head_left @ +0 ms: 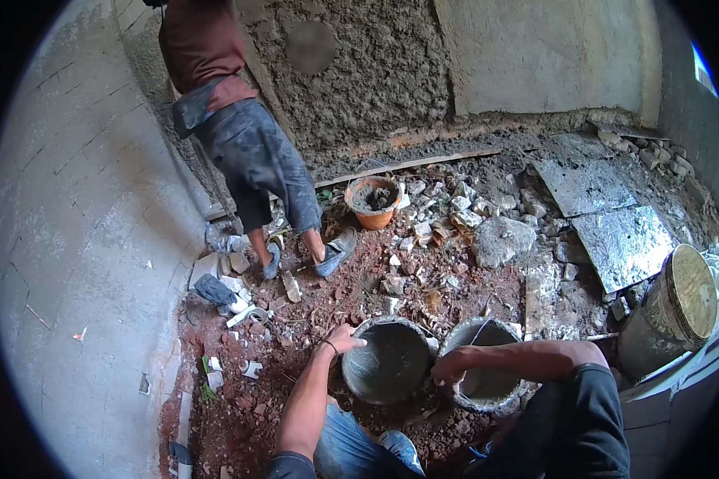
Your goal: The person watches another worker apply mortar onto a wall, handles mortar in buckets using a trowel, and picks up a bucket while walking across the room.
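Two round buckets with grey, mortar-crusted rims stand side by side on the rubble floor in front of me. My left hand (344,340) grips the upper left rim of the left bucket (385,363), which looks dark and smooth inside. At the left rim of the right bucket (487,383) is my right hand (452,370), its fingers closed on the edge. Grey wet material shows inside the right bucket, and a thin handle rises over its opening.
A co-worker (248,152) stands at the back left, facing the wall. An orange bucket (373,209) with mortar sits near that person's feet. Broken stones, two metal sheets (623,243) and a tall dirty bucket (667,311) lie or stand to the right.
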Motion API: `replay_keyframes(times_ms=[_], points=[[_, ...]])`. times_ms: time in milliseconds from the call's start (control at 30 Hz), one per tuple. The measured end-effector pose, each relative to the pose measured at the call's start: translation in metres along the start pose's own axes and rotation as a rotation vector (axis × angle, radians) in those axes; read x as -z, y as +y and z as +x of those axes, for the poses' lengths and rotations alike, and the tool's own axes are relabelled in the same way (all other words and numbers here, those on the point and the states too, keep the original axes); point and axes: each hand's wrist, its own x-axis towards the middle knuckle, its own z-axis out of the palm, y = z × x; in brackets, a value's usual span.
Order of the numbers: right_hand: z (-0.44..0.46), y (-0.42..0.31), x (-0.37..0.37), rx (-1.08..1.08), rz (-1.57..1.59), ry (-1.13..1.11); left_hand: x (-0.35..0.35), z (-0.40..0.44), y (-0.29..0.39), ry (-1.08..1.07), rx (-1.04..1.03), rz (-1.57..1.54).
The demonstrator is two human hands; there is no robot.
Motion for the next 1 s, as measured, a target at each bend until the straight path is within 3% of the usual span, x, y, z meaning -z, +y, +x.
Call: replay_keyframes(times_ms=[567, 1000], points=[[-0.011, -0.006, 0.009, 0.126, -0.045, 0.029, 0.002, -0.004, 0.006, 0.005, 0.021, 0.001], [0.007, 0.009, -0.008, 0.017, -0.050, 0.035, 0.002, -0.001, 0.006, -0.003, 0.034, -0.007]])
